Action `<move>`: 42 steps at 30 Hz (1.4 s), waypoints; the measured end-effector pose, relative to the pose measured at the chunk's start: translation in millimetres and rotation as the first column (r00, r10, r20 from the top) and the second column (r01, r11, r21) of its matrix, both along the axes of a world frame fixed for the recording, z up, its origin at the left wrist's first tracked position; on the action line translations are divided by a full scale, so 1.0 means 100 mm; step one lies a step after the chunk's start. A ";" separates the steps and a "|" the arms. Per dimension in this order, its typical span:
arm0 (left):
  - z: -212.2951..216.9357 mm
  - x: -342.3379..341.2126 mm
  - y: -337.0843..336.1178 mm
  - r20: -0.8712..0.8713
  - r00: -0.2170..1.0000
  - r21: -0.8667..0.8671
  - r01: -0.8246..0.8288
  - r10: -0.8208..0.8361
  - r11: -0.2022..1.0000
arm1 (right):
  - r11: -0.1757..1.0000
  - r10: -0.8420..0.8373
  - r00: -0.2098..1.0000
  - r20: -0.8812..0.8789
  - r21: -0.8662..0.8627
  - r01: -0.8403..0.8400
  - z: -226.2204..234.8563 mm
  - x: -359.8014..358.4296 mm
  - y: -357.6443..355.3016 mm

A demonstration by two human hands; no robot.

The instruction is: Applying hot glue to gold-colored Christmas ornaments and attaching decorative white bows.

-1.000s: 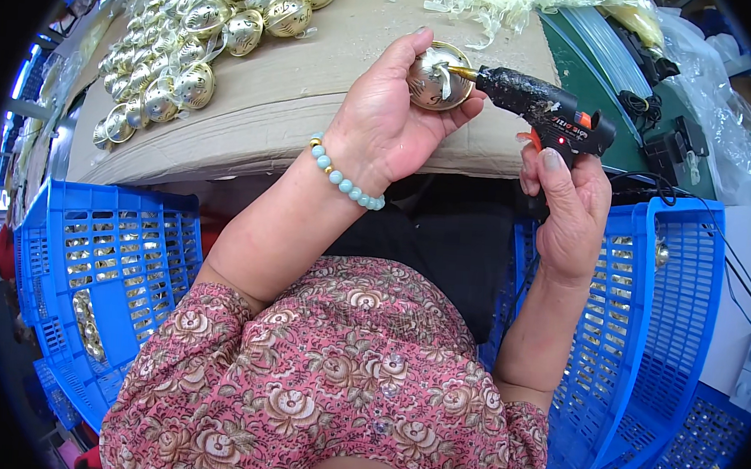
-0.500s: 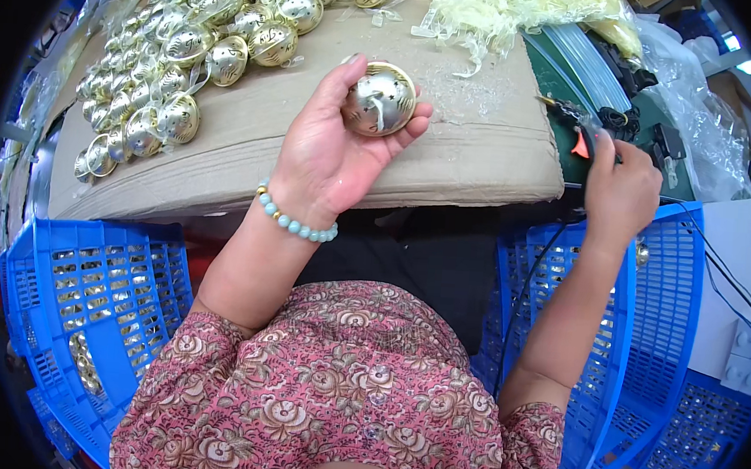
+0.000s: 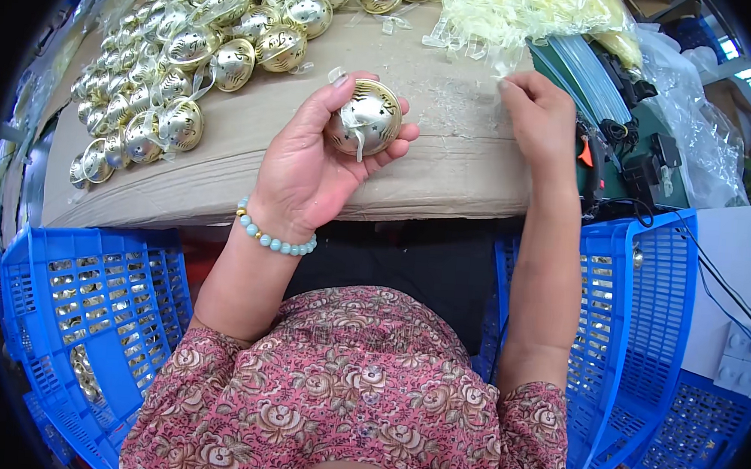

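A gold bell-like ball (image 3: 368,120) with star-shaped cut-outs and a flat rim rests in my left hand (image 3: 305,166), fingers and thumb curled around its edge. A whitish strip lies across the ball's face, and a small clear tab shows by my thumb. At the front fringe of a heap of pale yellow clear plastic strips (image 3: 488,18), my right hand (image 3: 539,116) pinches at the end of a strip, thumb and forefinger together. To its right, a black glue gun (image 3: 593,158) with an orange trigger lies on the green surface.
Rows of similar gold balls (image 3: 189,47) cover the left of the cardboard-topped table (image 3: 448,166). Clear sticks (image 3: 587,75), black cables and plastic bags (image 3: 713,126) occupy the right. Blue crates (image 3: 87,303) with gold pieces stand left, and another blue crate (image 3: 646,311) right.
My right hand has let go of the glue gun and moved left to the plastic strips. My left hand, still holding the gold ball, has shifted slightly left and down.
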State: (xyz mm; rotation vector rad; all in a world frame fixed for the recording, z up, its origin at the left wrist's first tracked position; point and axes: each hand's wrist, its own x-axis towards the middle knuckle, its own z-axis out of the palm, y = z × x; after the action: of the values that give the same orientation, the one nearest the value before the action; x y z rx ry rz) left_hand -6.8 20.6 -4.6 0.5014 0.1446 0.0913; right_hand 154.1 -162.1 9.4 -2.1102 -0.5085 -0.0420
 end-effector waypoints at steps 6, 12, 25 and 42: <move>0.11 0.02 -0.13 0.113 0.984 0.184 0.117 -0.139 0.976 | 0.810 0.394 0.890 -0.231 0.546 -0.216 0.10 -0.41 -0.25; 0.23 0.03 -0.34 0.183 0.954 0.352 0.160 -0.235 0.922 | 0.795 0.400 0.892 -0.212 0.565 -0.222 0.05 -0.73 -0.25; 0.21 -0.01 -0.40 0.064 0.959 0.471 0.214 -0.276 0.856 | 0.700 0.402 0.915 0.032 0.634 -0.329 0.18 -0.72 -0.53; 0.14 0.10 -0.51 0.058 0.989 0.215 0.121 -0.136 0.969 | 0.487 0.685 0.726 0.064 0.701 -0.522 0.23 -1.15 -0.37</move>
State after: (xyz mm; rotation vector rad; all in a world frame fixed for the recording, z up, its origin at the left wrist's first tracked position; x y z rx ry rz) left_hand 3.3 -30.2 9.1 0.7174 0.0311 -0.0023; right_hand 39.1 -198.9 32.8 -1.0837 -0.9251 0.3756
